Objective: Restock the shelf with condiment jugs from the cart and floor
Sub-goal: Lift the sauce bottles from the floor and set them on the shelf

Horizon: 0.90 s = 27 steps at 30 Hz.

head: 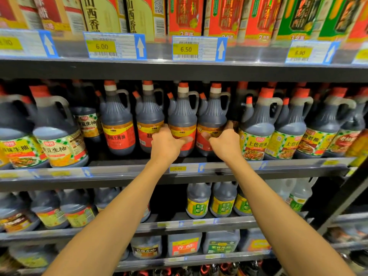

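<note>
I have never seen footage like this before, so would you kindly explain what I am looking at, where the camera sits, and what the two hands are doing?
There is no machine here: a person wears one wide-angle camera on the head, looking forward and down along both bare arms at a shop shelf. That shelf carries dark sauce jugs with red caps and handles. Four in the middle bear red and yellow labels. The left hand grips the third red-labelled jug, thumb across its label. The right hand grips the fourth red-labelled jug beside it. Both jugs stand upright on the shelf. To either side stand jugs with green-checked labels. Above are boxed vinegars with price tags; below, more jugs.
</note>
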Motion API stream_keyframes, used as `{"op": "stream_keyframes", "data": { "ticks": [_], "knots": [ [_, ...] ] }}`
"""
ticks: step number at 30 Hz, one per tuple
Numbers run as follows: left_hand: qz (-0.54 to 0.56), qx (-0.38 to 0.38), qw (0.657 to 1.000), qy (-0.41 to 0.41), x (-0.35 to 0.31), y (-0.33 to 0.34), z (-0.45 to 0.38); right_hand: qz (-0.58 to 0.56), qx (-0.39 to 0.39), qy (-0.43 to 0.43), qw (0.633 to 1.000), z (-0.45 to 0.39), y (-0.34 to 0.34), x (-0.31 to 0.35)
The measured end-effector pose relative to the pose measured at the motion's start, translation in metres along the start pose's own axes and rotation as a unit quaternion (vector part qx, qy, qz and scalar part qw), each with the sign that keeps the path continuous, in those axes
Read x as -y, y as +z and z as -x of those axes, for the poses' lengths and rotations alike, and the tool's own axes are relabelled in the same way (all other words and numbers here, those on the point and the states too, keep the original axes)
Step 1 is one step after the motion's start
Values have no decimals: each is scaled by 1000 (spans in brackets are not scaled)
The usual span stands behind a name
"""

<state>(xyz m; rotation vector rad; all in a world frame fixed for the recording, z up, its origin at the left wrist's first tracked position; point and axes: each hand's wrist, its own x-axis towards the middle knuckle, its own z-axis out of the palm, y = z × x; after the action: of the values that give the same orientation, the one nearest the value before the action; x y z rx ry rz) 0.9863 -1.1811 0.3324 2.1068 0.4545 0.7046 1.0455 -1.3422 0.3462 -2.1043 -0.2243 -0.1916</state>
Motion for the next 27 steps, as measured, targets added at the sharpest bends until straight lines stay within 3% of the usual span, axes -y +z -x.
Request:
{"op": "stream_keyframes", "data": {
  "ticks": [27],
  "knots": [
    [-23,17,998,-51,-1,12,-15,-61,-19,0,998,-7,16,1]
  ]
}}
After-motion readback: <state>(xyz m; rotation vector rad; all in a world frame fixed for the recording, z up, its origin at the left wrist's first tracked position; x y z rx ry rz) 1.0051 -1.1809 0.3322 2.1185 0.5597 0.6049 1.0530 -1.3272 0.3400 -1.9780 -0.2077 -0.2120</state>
